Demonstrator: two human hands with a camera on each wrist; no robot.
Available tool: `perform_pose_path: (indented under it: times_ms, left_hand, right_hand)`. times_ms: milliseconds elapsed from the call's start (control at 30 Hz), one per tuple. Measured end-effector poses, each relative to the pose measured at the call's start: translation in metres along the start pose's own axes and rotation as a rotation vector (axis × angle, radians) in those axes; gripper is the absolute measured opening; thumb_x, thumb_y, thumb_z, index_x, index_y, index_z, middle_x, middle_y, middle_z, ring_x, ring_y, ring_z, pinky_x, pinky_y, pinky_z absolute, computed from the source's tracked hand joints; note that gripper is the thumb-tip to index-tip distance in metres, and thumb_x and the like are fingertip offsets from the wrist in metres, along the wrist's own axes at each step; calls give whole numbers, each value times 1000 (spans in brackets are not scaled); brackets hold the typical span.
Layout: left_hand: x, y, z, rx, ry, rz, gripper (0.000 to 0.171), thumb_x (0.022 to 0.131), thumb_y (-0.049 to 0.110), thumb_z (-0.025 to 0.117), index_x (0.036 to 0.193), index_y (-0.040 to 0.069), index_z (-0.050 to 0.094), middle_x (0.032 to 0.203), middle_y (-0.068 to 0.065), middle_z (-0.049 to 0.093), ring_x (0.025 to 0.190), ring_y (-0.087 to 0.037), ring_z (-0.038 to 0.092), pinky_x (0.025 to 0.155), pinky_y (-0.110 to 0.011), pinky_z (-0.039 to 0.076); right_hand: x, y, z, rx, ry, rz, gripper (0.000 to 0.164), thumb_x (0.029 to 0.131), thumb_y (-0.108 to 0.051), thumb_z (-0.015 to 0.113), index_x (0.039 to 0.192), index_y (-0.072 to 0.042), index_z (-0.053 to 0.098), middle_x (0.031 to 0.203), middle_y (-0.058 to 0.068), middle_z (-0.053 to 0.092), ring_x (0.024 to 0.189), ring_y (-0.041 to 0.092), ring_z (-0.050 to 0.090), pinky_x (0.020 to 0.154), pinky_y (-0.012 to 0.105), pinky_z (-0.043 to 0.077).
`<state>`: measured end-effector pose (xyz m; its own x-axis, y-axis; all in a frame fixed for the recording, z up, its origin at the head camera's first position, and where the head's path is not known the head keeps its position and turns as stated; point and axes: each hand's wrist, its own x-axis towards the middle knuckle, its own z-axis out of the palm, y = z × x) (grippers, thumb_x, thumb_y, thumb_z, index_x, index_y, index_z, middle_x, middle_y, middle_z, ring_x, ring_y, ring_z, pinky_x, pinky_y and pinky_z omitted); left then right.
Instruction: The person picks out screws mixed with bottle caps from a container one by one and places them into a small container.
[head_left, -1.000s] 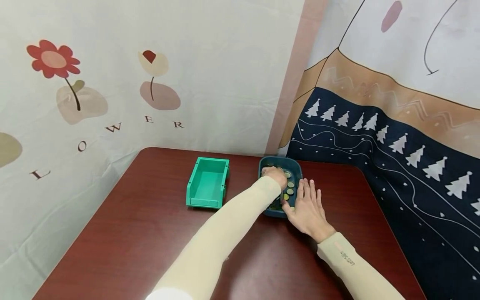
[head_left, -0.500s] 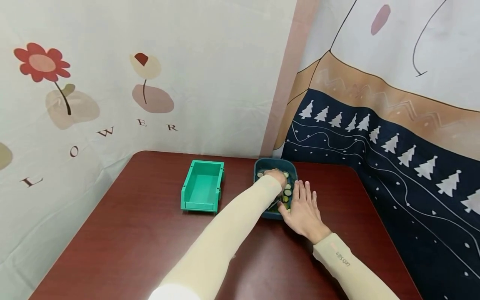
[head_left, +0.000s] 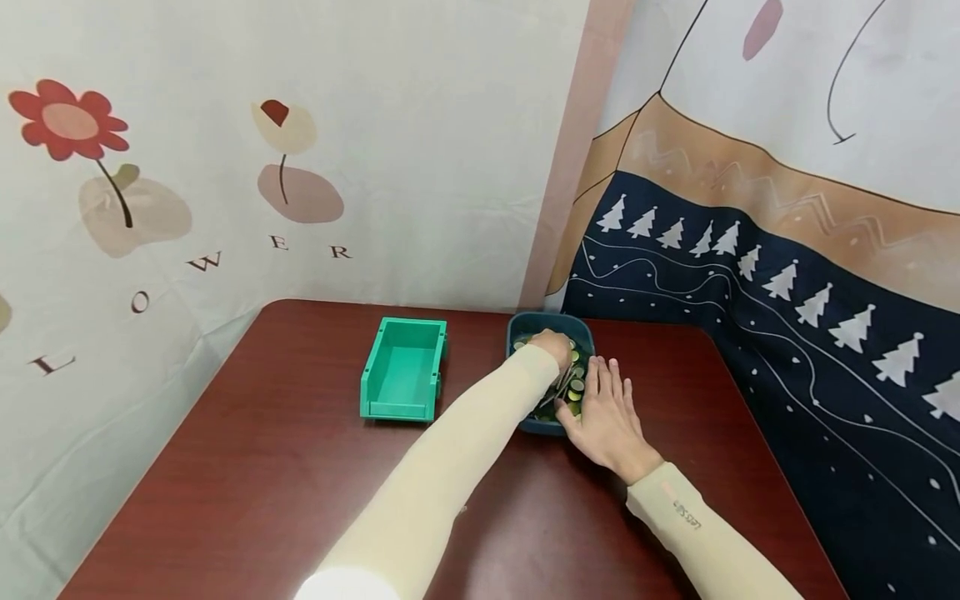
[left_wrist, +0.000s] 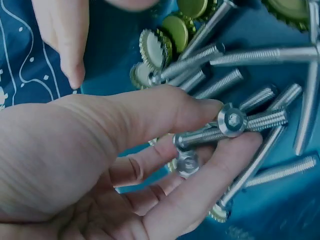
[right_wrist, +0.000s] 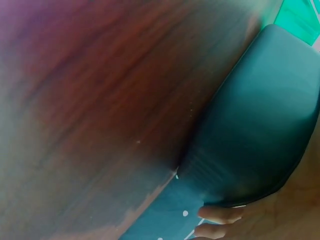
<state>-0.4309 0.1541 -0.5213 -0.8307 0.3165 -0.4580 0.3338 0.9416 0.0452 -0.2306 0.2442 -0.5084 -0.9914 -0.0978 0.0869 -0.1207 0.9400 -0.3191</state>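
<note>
My left hand (head_left: 552,346) reaches down into a dark blue-green plastic container (head_left: 546,320) at the back of the table. In the left wrist view its thumb and fingers pinch silver bolts (left_wrist: 232,120), one round socket head facing the camera. Under and around them lie several more threaded bolts (left_wrist: 282,170) and gold-coloured bottle caps (left_wrist: 176,32). My right hand (head_left: 609,423) rests with straight fingers along the container's right side, thumb at the near rim. The right wrist view shows the container's smooth outer wall (right_wrist: 260,115) with fingertips (right_wrist: 220,214) beside it.
A bright green open-front bin (head_left: 403,375) stands to the left of the container, a short gap between them. Both are on a dark red wooden table (head_left: 247,483). Printed cloth (head_left: 420,167) hangs right behind the table's back edge.
The head view has swung slightly. My left hand shifts a little to the right inside the container, and bolts now show slanting below it. The right hand keeps its place at the container's side.
</note>
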Motion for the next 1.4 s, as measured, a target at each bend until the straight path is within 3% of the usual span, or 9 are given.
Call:
perform_pose_path:
  times_ms: [167,333,567,700,733,933,1067,1233,1400]
  left_hand:
    - [-16,-15,-17,-94,5,13,63,94,14,97,152,24,73,162,-7,69,130,-19,71,85,-33,67]
    - [-37,-25,-26,-209,12,21,56,99,9,92,149,23,75,162,-6,68,123,-21,72,84,-35,67]
    - [-44,-31,-17,-258,149,94,26,114,12,72,138,20,80,142,-8,78,98,-18,73,75,-32,60]
    - [-77,-29,-30,-268,193,91,11,113,14,76,121,16,84,125,-8,80,93,-21,76,78,-34,65]
    - [-74,-30,-28,-274,210,82,8,111,18,81,118,17,84,122,-6,81,94,-20,77,80,-36,66]
    - [-111,-37,-36,-305,290,133,12,108,24,88,104,14,82,105,-5,80,93,-21,78,84,-38,66]
    - [-151,-41,-47,-328,352,204,22,110,18,84,90,13,76,91,-4,73,82,-19,71,78,-34,59]
    - [-159,-46,-52,-342,336,233,42,111,19,83,76,17,60,71,4,48,68,-14,51,71,-30,49]
    - [-172,-52,-55,-368,342,245,21,113,21,81,94,10,82,83,2,66,76,-14,58,73,-29,51]
  right_hand:
    - [3,1,-1,15,13,-11,103,115,-56,57,182,11,15,192,33,17,180,58,12,142,82,14]
    - [3,0,0,18,7,-10,103,116,-57,57,182,10,15,192,33,15,180,58,11,142,82,14]
    - [3,-1,1,14,8,-10,102,117,-56,56,182,10,15,192,34,16,180,59,12,141,83,15]
    - [2,-1,2,15,3,-8,102,117,-57,56,182,11,15,192,34,16,180,60,12,141,83,15]
    - [2,-1,2,14,1,-6,102,117,-57,56,182,11,15,192,34,16,180,60,12,141,83,15]
    - [0,0,2,15,-3,-1,102,117,-56,57,182,10,15,193,33,13,179,61,11,141,83,13]
    - [0,0,1,22,0,-4,102,117,-57,57,182,10,16,193,33,11,179,61,11,141,84,13]
    - [-1,1,0,25,-9,-13,104,117,-59,57,182,10,14,194,33,9,179,62,10,140,85,11]
    - [-2,1,-4,17,-32,-28,108,117,-64,56,183,9,12,195,31,5,179,62,9,140,86,9]
